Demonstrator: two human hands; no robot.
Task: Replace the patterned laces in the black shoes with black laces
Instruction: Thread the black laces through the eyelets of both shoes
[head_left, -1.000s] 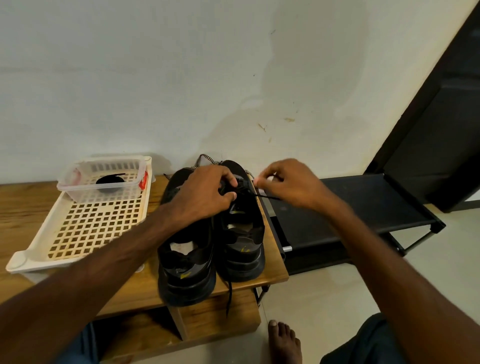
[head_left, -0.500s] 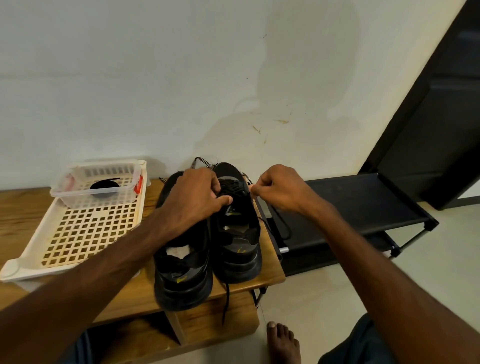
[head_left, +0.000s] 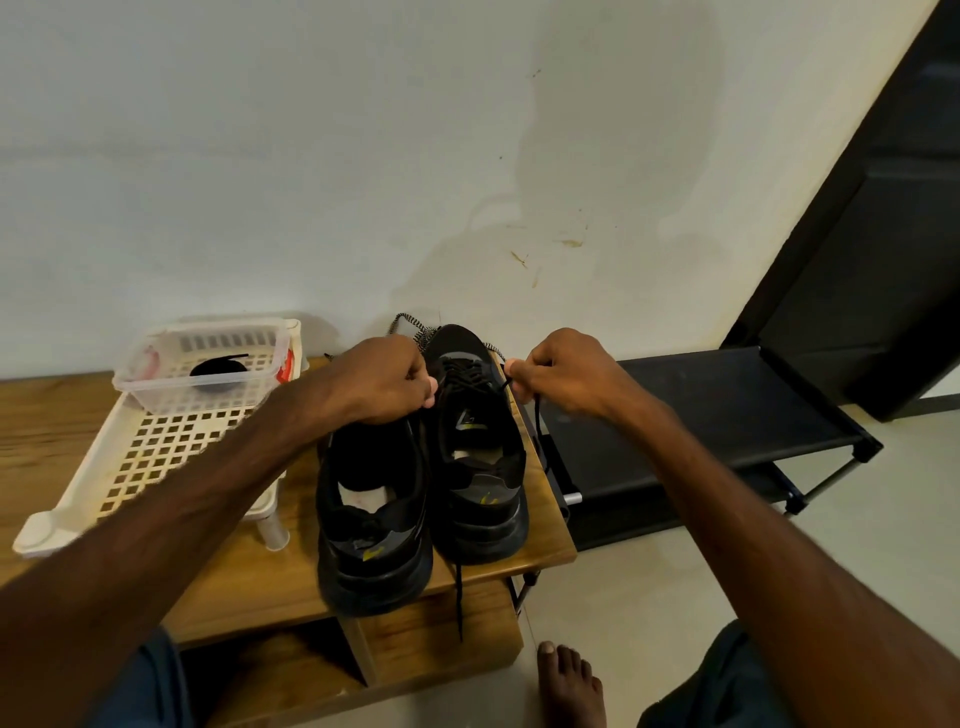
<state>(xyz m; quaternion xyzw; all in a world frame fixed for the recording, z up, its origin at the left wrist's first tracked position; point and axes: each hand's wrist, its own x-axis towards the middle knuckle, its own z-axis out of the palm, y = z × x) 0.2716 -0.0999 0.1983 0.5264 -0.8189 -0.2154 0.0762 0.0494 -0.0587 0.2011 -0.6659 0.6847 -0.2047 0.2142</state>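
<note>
Both hands are up at the toe end of the right black lace-up shoe (head_left: 475, 467). It stands on the wooden desk (head_left: 291, 571), heel toward the person, long axis running straight away to the wall. The left hand (head_left: 387, 379) curls its fingers on the shoe's left eyelet edge, steadying it. The right hand (head_left: 566, 371) pinches the thin black lace (head_left: 536, 415) just off the right edge, slack dropping beside the desk. The pull looks set to go rightward, across the shoe. The left black shoe (head_left: 374, 519) sits just beside, with the black-and-white patterned lace (head_left: 410, 323) behind.
</note>
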